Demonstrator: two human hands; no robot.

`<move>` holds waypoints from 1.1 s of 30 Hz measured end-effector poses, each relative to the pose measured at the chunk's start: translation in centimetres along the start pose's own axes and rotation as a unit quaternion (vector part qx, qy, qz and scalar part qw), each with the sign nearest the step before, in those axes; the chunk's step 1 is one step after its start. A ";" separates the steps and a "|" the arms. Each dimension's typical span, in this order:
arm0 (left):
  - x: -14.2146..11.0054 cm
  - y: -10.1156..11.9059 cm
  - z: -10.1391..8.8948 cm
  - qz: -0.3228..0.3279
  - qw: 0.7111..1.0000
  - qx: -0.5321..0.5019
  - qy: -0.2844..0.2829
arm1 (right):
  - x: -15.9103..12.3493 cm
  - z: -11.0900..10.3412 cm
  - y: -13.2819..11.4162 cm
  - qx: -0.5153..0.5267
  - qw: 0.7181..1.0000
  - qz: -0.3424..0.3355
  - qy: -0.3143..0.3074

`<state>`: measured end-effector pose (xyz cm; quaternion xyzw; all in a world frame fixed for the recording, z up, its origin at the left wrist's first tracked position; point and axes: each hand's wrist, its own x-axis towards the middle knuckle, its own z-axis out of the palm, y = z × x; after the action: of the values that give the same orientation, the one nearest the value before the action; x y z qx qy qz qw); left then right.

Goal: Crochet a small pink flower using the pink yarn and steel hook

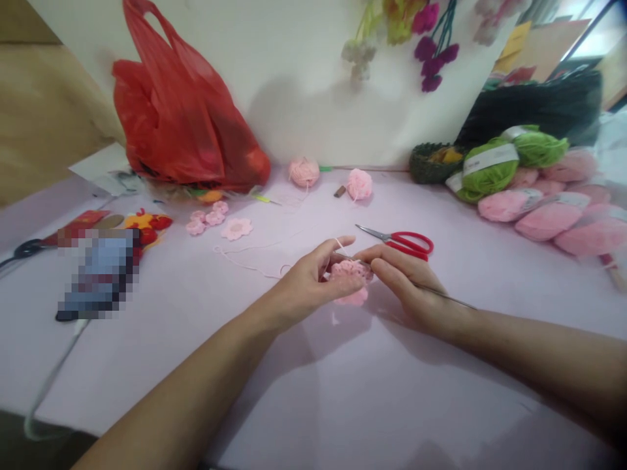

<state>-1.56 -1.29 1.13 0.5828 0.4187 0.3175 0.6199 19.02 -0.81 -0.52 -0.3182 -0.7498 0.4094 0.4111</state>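
Between my hands is a pink crochet piece (353,295), its edge ruffled. My left hand (313,277) pinches it with the thumb in front, and a pink strand of yarn (343,247) passes over the raised index finger. My right hand (411,287) is closed round a thin crochet hook (453,300), whose tip end meets the top of the piece. The exact stitch at the tip is too small to make out. From the left hand a loose pink strand (249,264) trails over the table toward the back.
Red-handled scissors (409,243) lie just beyond my right hand. Pink yarn balls (304,172) and finished crochet flowers (237,228) sit farther back. A red plastic bag (181,124) stands at left, a blurred-out phone (100,274) nearer. Yarn skeins (553,215) pile up at right.
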 end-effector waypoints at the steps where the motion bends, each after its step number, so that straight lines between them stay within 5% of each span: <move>1: 0.1 -0.1 0.1 0.002 1.000 -0.027 0.002 | 0.0 0.0 -0.1 0.000 1.000 -0.003 0.001; 8: 0.5 -0.3 0.3 -0.005 0.982 -0.189 0.018 | 0.0 0.0 0.4 -0.021 0.999 -0.026 -0.001; 16: 0.2 0.0 0.9 0.020 0.985 -0.152 0.082 | 0.1 -0.1 0.5 -0.129 0.989 -0.066 -0.014; 21: 0.2 -0.6 2.5 0.056 0.981 -0.101 0.157 | 0.2 -0.1 0.7 -0.381 0.910 -0.164 -0.009; 24: 0.2 -0.8 3.2 0.038 0.966 -0.192 0.168 | 0.3 -0.1 0.8 -0.448 0.873 -0.192 0.013; 29: 0.3 -0.4 2.3 -0.049 0.952 -0.298 0.052 | 0.5 -0.7 1.1 -0.306 0.928 -0.210 -0.001; 33: 0.4 -0.4 1.2 -0.040 0.958 -0.283 0.004 | 0.7 -1.0 1.2 -0.145 0.972 -0.183 -0.039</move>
<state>-0.33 -1.58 0.64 0.3648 0.3367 0.4002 0.7703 19.73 0.67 -0.97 -0.2160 -0.8617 0.2267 0.3992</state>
